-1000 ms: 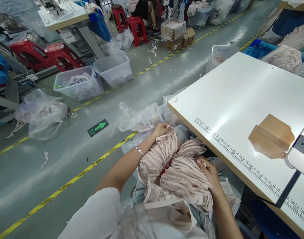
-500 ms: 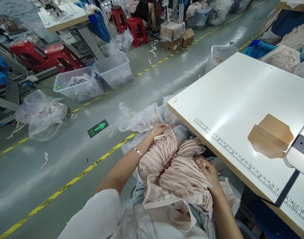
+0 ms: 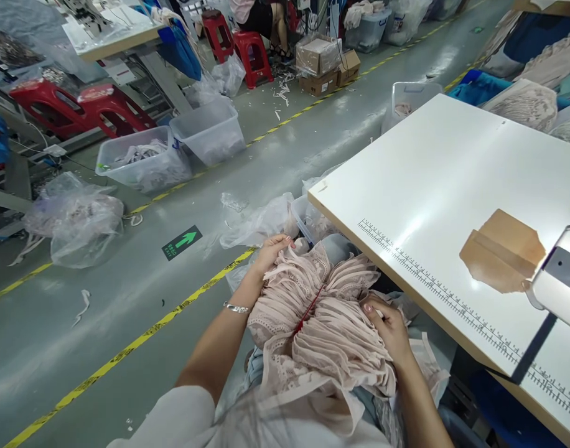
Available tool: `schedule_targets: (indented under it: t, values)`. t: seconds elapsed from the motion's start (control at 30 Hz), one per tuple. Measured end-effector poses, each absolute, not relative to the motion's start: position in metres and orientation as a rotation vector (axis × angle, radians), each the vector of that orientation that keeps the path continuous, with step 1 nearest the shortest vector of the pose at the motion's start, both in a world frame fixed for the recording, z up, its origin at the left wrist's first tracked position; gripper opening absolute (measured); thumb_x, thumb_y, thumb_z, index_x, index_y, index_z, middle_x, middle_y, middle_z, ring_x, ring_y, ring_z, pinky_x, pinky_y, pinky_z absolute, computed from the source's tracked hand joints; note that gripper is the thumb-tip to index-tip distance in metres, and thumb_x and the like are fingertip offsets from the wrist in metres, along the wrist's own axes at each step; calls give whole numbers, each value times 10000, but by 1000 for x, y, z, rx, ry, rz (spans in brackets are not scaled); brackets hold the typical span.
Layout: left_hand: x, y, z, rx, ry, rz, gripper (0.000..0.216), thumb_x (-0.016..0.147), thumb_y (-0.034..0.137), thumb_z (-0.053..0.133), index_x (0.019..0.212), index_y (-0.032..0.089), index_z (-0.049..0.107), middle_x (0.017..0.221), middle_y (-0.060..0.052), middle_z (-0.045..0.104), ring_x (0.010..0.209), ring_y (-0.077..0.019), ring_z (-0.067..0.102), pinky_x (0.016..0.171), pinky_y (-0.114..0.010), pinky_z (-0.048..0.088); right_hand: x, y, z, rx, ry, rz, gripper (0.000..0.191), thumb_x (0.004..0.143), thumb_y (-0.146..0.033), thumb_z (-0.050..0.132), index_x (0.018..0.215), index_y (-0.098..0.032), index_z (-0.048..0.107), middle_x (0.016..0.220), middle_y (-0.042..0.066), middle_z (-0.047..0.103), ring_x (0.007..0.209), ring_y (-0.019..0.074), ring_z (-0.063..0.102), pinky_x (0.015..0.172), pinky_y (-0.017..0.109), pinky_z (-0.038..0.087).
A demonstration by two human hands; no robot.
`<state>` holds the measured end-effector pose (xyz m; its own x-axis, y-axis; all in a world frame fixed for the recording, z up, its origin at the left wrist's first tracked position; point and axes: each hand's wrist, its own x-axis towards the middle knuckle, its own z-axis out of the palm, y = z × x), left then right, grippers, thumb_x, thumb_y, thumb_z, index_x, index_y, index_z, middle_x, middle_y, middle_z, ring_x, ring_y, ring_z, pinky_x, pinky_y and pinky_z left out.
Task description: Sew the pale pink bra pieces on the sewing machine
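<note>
Beside the counter, a bundle of lace-trimmed fabric pieces rests on the person's lap, its red tie slanting toward the counter's long edge and its folds fanning out either side; which axis is longer is unclear. Farther from the counter, the left hand pinches the lace border, fingers nearly together; nearer it, the right hand curls half-closed around the bundle's side, thumb on top.

Right hand: some fingers lost behind the pink lace bundle, whose underside is out of sight. Counter and white device cut by right edge. Seated person cropped at top. Lettering on floor sign too small to read.
</note>
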<state>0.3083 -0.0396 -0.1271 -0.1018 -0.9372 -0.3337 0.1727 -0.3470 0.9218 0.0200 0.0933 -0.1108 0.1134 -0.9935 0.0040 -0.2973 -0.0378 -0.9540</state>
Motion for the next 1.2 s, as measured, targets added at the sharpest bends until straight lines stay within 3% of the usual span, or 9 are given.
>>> schedule_targets:
  t: [0.13, 0.3, 0.6, 0.77, 0.87, 0.93, 1.07, 1.13, 1.2]
  values:
    - [313, -28, -120, 1255, -817, -1518, 388, 619, 501, 785, 610, 151, 618, 473, 41, 478, 394, -72, 384, 417, -212, 270, 24, 101, -108, -1607, 1353, -1158, 379, 939, -302, 506, 589, -208, 397, 580, -31, 365, 567, 127, 390, 557, 264, 326]
    - [316, -25, -118, 1250, -678, -1382, 335, 652, 449, 748, 608, 168, 571, 523, 42, 517, 426, -76, 436, 446, -210, 345, 27, 113, -99, -1741, 1522, -1301, 281, 961, -208, 448, 685, -203, 498, 620, -30, 468, 556, 112, 456, 542, 247, 339]
    - [309, -37, -122, 1427, -671, -1341, 303, 652, 442, 740, 641, 178, 593, 493, 53, 498, 425, -91, 427, 470, -233, 379, 28, 117, -97, -1635, 1846, -1377, 350, 962, -379, 463, 689, -203, 594, 613, 1, 596, 567, 145, 555, 574, 266, 429]
    - [312, -44, -97, 1523, -829, -1348, 276, 650, 388, 780, 784, 165, 687, 795, -44, 702, 725, -164, 621, 670, -259, 478, 16, 111, -99, -1502, 1820, -1233, 284, 905, -417, 559, 1054, -204, 674, 1007, 74, 731, 931, 221, 669, 819, 347, 522]
    - [325, -29, -62, 1594, -1186, -1281, 326, 735, 450, 728, 934, 194, 695, 1093, -84, 699, 1028, -232, 621, 857, -305, 484, 7, 119, -103, -1508, 1816, -1197, 369, 925, -395, 530, 1239, -216, 603, 1238, 104, 665, 1159, 245, 601, 1003, 429, 458]
    - [335, -8, -34, 1579, -1595, -1185, 363, 835, 508, 618, 1060, 226, 661, 1224, -83, 650, 1132, -253, 585, 944, -353, 467, 2, 128, -106, -1496, 1856, -1204, 369, 926, -392, 526, 1244, -218, 596, 1278, 112, 638, 1182, 250, 586, 1027, 450, 440]
    - [352, 45, 13, 1274, -2235, -1461, 237, 900, 412, 575, 1037, 235, 653, 1105, -52, 680, 1023, -208, 624, 923, -320, 486, -4, 145, -110, -1427, 1895, -1255, 276, 926, -383, 533, 1117, -206, 624, 1161, 108, 667, 1073, 248, 624, 959, 446, 471]
    - [356, 71, 20, 1136, -2463, -1675, 251, 900, 336, 590, 1138, 266, 630, 1202, -40, 650, 1078, -198, 615, 931, -300, 490, -4, 150, -108, -1449, 1885, -1263, 236, 930, -377, 529, 1061, -206, 626, 1079, 94, 670, 1002, 235, 629, 913, 427, 485]
    - [354, 94, 11, 1173, -2586, -1582, 460, 883, 294, 612, 1332, 302, 514, 1379, -50, 548, 1248, -223, 528, 1012, -334, 455, -2, 154, -106, -1531, 1835, -1258, 236, 942, -396, 500, 1029, -210, 617, 1018, 82, 653, 958, 227, 618, 867, 404, 495]
